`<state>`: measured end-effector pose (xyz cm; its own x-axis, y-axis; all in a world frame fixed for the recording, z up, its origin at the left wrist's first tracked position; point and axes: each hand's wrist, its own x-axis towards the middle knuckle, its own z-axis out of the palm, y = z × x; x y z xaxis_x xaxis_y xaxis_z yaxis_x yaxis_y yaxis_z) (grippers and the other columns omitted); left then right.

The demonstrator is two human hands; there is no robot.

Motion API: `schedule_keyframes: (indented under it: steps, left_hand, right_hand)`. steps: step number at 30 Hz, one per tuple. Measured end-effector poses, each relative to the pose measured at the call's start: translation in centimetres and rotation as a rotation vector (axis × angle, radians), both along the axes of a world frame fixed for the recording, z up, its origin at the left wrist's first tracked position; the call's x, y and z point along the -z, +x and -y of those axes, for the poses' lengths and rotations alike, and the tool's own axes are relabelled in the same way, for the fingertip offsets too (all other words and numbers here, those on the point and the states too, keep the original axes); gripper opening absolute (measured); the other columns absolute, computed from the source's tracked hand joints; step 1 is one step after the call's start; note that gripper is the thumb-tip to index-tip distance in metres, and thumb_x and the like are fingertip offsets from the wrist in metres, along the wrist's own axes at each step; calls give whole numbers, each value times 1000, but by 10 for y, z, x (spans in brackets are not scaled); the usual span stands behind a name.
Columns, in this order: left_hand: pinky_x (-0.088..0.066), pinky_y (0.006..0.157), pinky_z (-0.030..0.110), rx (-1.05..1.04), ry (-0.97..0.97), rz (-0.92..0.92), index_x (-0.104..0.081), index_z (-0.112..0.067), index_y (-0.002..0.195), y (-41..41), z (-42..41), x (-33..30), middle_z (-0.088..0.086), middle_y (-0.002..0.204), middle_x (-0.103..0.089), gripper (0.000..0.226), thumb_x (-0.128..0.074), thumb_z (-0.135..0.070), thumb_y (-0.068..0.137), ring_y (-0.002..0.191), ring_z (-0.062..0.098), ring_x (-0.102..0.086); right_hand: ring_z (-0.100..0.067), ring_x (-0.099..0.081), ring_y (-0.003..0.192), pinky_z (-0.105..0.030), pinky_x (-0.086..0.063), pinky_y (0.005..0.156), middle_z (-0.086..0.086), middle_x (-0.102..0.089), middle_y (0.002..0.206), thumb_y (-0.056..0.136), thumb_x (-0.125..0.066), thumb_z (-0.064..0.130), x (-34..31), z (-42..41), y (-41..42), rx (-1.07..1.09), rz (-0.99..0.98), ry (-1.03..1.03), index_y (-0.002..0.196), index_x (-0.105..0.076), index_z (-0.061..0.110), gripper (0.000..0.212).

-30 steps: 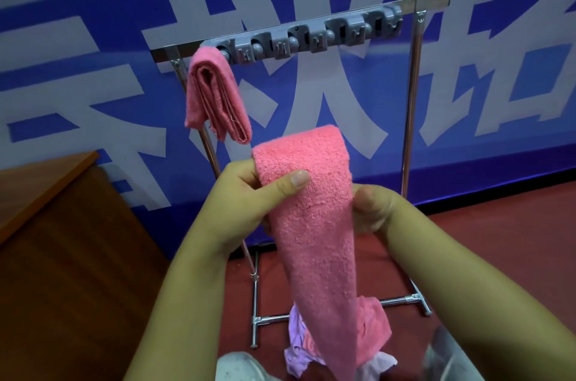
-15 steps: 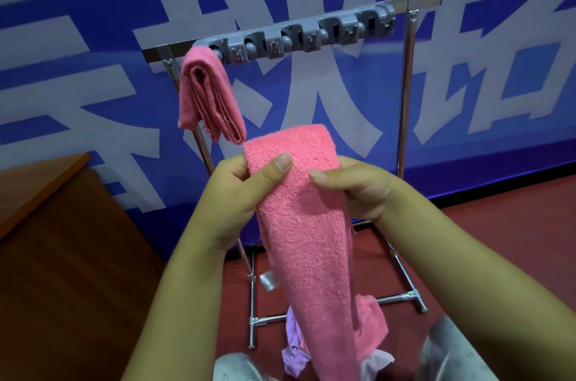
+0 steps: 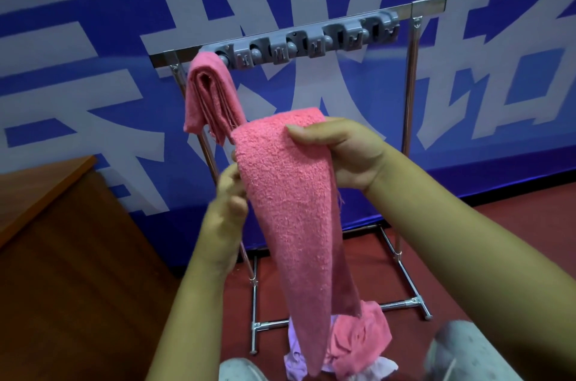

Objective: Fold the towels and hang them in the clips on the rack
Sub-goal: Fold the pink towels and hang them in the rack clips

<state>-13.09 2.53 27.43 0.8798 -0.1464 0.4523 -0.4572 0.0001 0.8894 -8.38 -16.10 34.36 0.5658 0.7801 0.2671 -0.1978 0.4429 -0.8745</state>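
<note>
Two surfaces: red floor (image 3: pixel 498 240), blue-white banner wall (image 3: pixel 93 37).

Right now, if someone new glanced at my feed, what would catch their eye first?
The long pink towel held up mid-frame, the right hand pinching its top fold and the left hand at its left edge. Behind it, the rack with grey clips, another pink towel hanging from the leftmost one. A heap of pink and lilac cloths lies on the floor below.
</note>
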Motion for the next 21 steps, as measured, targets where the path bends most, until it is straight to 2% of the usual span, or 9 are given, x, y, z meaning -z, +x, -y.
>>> schedule_keyframes:
  steps: [4, 7, 9, 11, 13, 15, 17, 19, 21]
  left_hand:
    - [-52, 64, 17, 101, 96, -235, -71, -19, 77, -9, 12, 17, 1, 77, -71, 67, -84, -65, 31, 74, 3, -69]
    - [-52, 62, 17, 102, 132, -351, -77, -32, 68, -11, 25, 35, -11, 70, -74, 32, -85, -28, 38, 69, 1, -69]
    - [-52, 63, 18, 80, 154, -407, -76, -36, 68, -11, 30, 54, -11, 70, -74, 30, -83, -23, 42, 69, 1, -68]
    - [-52, 63, 19, 20, 166, -481, -77, -28, 66, -9, 32, 75, -7, 72, -74, 25, -84, -18, 44, 69, 3, -68]
    - [-52, 61, 19, -35, 193, -532, -75, -20, 67, -7, 34, 93, -6, 70, -74, 21, -83, -17, 47, 67, 4, -68]
    - [-51, 59, 16, -78, 197, -554, -73, -14, 79, -7, 37, 104, -8, 67, -73, 32, -85, -14, 49, 64, 4, -67]
    - [-49, 57, 13, -142, 175, -543, -69, -6, 92, -6, 39, 110, -9, 70, -72, 44, -89, -9, 53, 63, 0, -66]
    - [-48, 59, 12, -176, 168, -491, -64, -13, 97, -6, 38, 113, -6, 83, -71, 59, -90, -23, 46, 66, -5, -65]
    - [-50, 72, 16, -186, 204, -401, -60, -25, 96, -7, 35, 114, -2, 102, -64, 70, -85, -45, 33, 83, -1, -65]
  right_hand:
    - [-26, -69, 81, -37, -54, 85, -15, -71, 90, 54, -85, 17, -10, 0, 3, 11, -55, 15, 98, -69, -3, 51]
    - [-28, -68, 84, -39, -53, 87, -18, -70, 92, 50, -87, 12, -17, 4, 1, 42, -125, 81, 96, -70, -4, 51]
    - [-28, -68, 86, -39, -53, 88, -19, -70, 93, 52, -85, 10, -22, 8, 2, 63, -128, 134, 95, -70, -5, 48]
    - [-33, -60, 107, -42, -44, 100, -26, -61, 114, 57, -83, 10, -26, 11, 3, 81, -112, 176, 112, -62, -7, 61]
    - [-38, -29, 138, -47, -25, 115, -29, -29, 146, 63, -79, 10, -30, 13, 7, 79, -113, 217, 138, -36, -8, 88]
    - [-34, -14, 144, -45, -17, 118, -22, -12, 155, 68, -75, 9, -34, 16, 9, 59, -155, 268, 146, -21, -4, 96]
    - [-33, -23, 141, -43, -24, 115, -20, -17, 155, 73, -69, 9, -36, 21, 12, 55, -193, 292, 146, -22, -3, 88]
    - [-32, -33, 131, -42, -30, 110, -20, -25, 149, 76, -65, 11, -38, 24, 14, 65, -199, 292, 145, -24, -2, 81]
    - [-29, -36, 126, -42, -31, 108, -18, -28, 145, 75, -66, 10, -41, 24, 17, 75, -209, 289, 146, -25, 0, 82]
